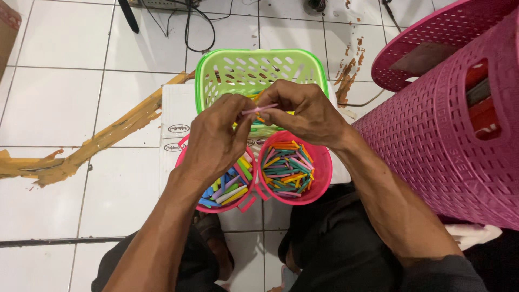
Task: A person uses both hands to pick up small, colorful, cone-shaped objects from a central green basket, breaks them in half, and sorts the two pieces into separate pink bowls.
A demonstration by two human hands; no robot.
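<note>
- Head view: my left hand (216, 138) and my right hand (305, 111) meet above the bowls, and together they hold one thin pink stick (259, 109) that lies nearly level between them.
- The fingers (244, 120) of my left hand are pressed together, pinching the left end of the pink stick; the fingers (275, 108) of my right hand pinch its right end.
- Just under my hands sit two round pink bowls side by side, touching: the left pink bowl (224, 208), partly hidden by my left hand, holds short coloured sticks in blue, yellow, green and white.
- The right pink bowl (323, 167) is full of the same kind of coloured sticks (286, 170), lying crossed in a heap.
- Beyond the bowls stands a green slotted basket (259, 67), its near edge behind my hands; a few coloured sticks show inside it.
- Bowls and basket rest on a white sheet (175, 116) on the tiled floor (65, 108), which has brownish smears.
- To my right a tall pink perforated basket (432, 140) stands close, with a round pink lid (427, 48) behind it.
- My knees in dark trousers (335, 249) show below the bowls.
</note>
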